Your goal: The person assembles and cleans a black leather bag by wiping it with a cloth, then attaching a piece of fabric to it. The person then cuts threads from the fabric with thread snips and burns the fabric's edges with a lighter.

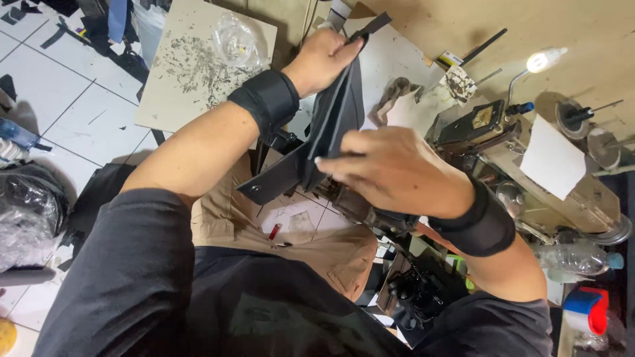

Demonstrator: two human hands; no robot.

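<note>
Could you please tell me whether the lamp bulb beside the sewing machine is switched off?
No, the lamp bulb glows bright white on its bent stalk above the sewing machine.

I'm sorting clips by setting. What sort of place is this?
Probably a small sewing workshop: an industrial sewing machine with a lamp, and both hands holding a black leather-like piece.

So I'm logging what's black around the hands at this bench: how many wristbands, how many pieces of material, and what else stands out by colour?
Black wristbands: 2, on the left hand wrist and the right hand wrist
Black material piece, held by both hands: 1
Red and blue tape roll: 1
Lit lamp bulb: 1
Total: 5
</note>
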